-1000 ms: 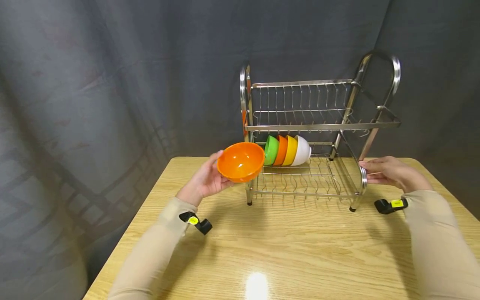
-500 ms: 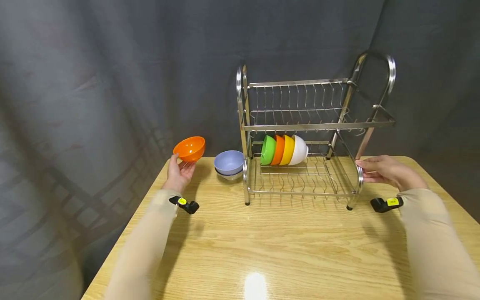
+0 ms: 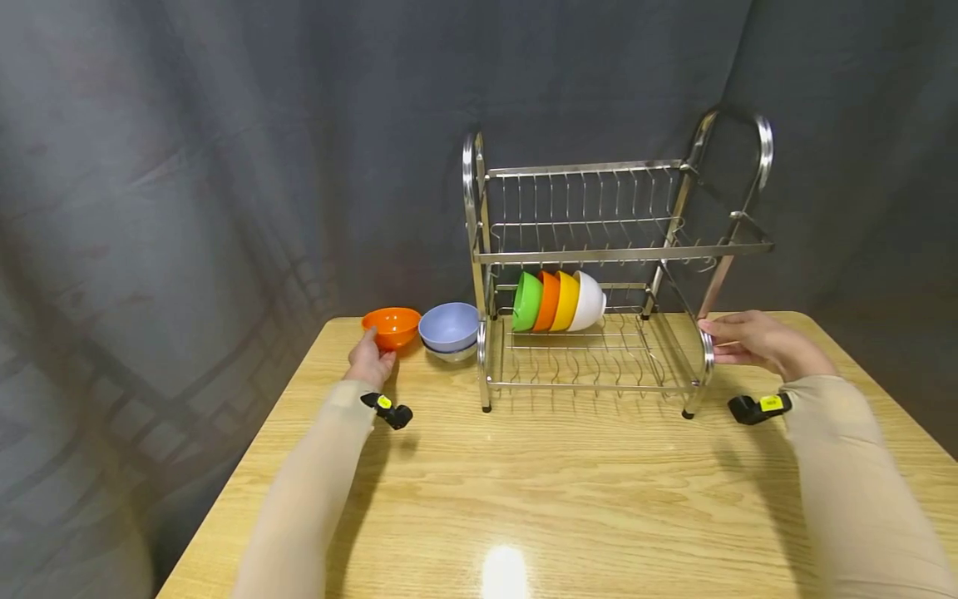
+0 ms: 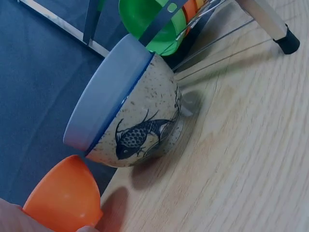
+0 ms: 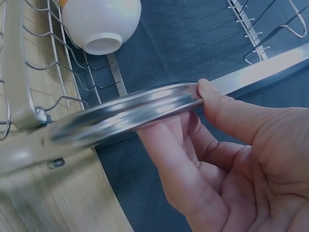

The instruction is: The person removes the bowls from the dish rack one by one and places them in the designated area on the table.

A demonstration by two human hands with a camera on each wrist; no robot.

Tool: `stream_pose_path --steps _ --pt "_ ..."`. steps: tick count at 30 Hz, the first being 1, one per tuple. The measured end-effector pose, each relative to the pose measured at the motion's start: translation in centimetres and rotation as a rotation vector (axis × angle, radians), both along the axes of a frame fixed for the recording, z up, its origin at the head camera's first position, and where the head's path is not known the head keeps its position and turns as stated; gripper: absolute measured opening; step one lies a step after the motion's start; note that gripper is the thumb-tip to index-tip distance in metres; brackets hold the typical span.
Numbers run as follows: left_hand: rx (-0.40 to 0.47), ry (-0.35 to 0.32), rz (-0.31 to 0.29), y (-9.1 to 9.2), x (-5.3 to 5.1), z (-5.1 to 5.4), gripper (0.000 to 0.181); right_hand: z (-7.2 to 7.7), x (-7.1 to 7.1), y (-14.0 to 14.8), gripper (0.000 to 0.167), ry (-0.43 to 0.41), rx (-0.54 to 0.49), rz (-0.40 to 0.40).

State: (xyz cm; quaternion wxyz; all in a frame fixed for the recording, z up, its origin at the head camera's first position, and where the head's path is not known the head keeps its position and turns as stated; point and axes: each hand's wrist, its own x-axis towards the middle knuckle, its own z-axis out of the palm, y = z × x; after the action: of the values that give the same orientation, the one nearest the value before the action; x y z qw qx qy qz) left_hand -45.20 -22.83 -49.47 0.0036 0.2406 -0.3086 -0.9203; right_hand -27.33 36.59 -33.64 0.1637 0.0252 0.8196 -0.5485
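Observation:
My left hand [image 3: 368, 363] holds an orange bowl [image 3: 392, 329] by its near side at the table's back left. The thumb is at the rim and the fingers are low on the wall; I cannot tell whether the bowl touches the table. Just right of it, a pale blue bowl [image 3: 449, 324] sits inside a speckled bowl with a dark fish drawing [image 4: 140, 121]. My right hand [image 3: 763, 341] grips the curved metal tube at the right side of a two-tier dish rack [image 3: 621, 251], thumb on one side and fingers on the other.
On the rack's lower tier, a green bowl [image 3: 527, 301], an orange one [image 3: 548, 301], a yellow one [image 3: 565, 301] and a white one [image 3: 589, 301] stand on edge in a row. A dark curtain [image 3: 224, 166] hangs behind the wooden table [image 3: 479, 491].
My left hand has carried the orange bowl left from the front of the rack, then lowered it beside the blue bowl. The right hand keeps its grip on the rack.

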Motion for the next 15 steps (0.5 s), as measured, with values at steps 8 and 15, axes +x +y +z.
stream_pose_path --steps 8,15 --pt "-0.168 -0.087 0.036 3.9 5.3 6.2 0.062 -0.1 0.1 -0.3 0.047 0.011 0.032 -0.004" --pt "-0.273 -0.125 0.019 2.7 2.8 3.6 0.064 -0.1 0.1 -0.3 0.054 0.008 0.046 0.002"
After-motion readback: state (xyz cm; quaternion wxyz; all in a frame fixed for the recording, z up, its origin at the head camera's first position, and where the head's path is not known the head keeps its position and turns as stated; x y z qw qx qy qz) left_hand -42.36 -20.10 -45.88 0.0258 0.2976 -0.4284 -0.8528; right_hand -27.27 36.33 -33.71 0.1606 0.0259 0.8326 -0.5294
